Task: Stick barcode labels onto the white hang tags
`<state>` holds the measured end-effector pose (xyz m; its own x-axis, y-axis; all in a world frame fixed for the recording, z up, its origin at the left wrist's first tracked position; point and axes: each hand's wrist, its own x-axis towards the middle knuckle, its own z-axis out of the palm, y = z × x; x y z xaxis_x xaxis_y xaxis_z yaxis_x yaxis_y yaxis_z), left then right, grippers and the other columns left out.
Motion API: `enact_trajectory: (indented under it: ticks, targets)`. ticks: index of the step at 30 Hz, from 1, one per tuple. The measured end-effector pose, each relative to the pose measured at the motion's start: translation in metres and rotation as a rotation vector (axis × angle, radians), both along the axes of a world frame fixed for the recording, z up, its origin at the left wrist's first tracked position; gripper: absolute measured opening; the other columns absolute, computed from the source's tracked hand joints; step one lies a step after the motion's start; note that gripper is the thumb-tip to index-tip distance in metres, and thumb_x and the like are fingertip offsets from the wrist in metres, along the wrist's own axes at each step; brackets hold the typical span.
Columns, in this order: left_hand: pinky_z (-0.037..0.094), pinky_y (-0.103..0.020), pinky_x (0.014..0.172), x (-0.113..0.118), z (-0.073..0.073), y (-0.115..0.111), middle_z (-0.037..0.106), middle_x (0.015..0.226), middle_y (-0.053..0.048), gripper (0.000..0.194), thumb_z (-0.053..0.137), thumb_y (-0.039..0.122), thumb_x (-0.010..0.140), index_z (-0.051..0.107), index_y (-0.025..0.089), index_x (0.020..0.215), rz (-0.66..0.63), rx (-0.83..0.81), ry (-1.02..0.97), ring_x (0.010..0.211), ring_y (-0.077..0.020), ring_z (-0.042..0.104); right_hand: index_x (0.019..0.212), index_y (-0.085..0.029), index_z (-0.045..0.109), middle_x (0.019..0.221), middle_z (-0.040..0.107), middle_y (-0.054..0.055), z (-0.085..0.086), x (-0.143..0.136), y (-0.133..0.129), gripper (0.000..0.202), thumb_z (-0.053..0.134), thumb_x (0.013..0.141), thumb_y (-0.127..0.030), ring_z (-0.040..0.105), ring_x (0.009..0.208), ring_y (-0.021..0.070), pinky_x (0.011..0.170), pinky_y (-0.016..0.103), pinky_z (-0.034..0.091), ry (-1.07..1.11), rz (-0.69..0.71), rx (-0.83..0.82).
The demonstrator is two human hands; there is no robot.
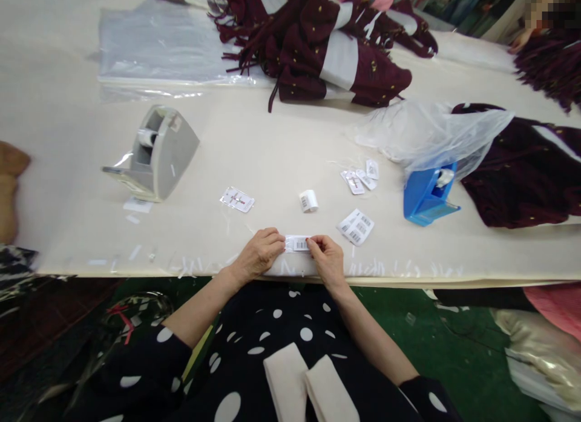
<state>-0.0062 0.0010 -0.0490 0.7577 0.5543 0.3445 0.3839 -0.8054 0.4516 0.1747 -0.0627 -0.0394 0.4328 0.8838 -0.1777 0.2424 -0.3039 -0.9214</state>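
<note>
Near the table's front edge, a small clear packet with a barcode label (300, 244) lies between my hands. My left hand (262, 252) pinches the packet's left end. The fingertips of my right hand (327, 257) are closed at the label's right edge. Just beyond stands a curled strip of barcode labels (308, 201). A sheet of barcode stickers (356, 227) lies to the right of my right hand. Farther left is a packaged tag with a cross-shaped print (237, 200). Several similar tags (358, 178) are grouped at the right.
A grey tape dispenser (170, 149) stands at left, a blue one (424, 195) at right. Maroon fringed scarves with white bands (308, 52) are piled at the back beside clear plastic bags (154, 46). Another bundle (517, 174) lies right. A co-worker's hand (520, 42) shows far right.
</note>
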Motion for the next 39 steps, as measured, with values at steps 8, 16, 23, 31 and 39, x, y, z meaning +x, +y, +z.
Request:
enact_trajectory:
  ticks: [8,16,23,31,39]
  targets:
    - [0.046,-0.035,0.083,0.001,-0.003,0.000,0.062,0.086,-0.008,0.021,0.041,0.015,0.086,0.060,0.016,0.077,0.020,-0.063,-0.077,0.090,-0.0169,0.051,0.071,-0.018,0.061,0.061,0.061,0.000,-0.003,-0.002,0.001,0.024,0.055,0.072,-0.041,0.052,0.055,0.0134,0.056,0.026,0.043,-0.056,-0.002,0.001]
    - [0.046,-0.033,0.083,0.001,-0.002,0.000,0.061,0.085,-0.007,0.018,0.043,0.013,0.085,0.058,0.015,0.077,0.014,-0.058,-0.095,0.089,-0.0169,0.050,0.070,-0.018,0.062,0.063,0.063,0.001,-0.003,-0.006,0.001,0.023,0.056,0.072,-0.040,0.055,0.057,0.0146,0.060,0.027,0.043,-0.098,-0.007,-0.024]
    - [0.044,-0.033,0.083,0.000,-0.001,-0.001,0.060,0.086,-0.007,0.017,0.042,0.013,0.085,0.057,0.016,0.077,0.017,-0.064,-0.072,0.091,-0.0176,0.049,0.071,-0.018,0.062,0.065,0.064,0.003,-0.005,-0.009,0.001,0.024,0.054,0.074,-0.040,0.057,0.060,0.0159,0.062,0.028,0.044,-0.191,-0.011,-0.045]
    - [0.043,-0.032,0.079,0.002,0.002,-0.001,0.057,0.083,-0.007,0.019,0.041,0.013,0.085,0.059,0.014,0.086,0.017,0.000,-0.002,0.087,-0.0180,0.047,0.071,-0.018,0.063,0.064,0.065,0.002,-0.005,-0.011,0.000,0.023,0.054,0.074,-0.039,0.059,0.060,0.0154,0.063,0.027,0.043,-0.259,-0.030,-0.077]
    - [0.042,-0.035,0.078,0.000,-0.004,-0.002,0.051,0.095,-0.009,0.030,0.042,0.012,0.083,0.060,0.021,0.105,0.000,0.077,0.117,0.092,-0.0203,0.045,0.077,-0.019,0.061,0.068,0.065,0.002,0.000,-0.014,0.001,0.016,0.050,0.079,-0.031,0.059,0.062,0.0147,0.062,0.025,0.041,-0.524,0.096,-0.117]
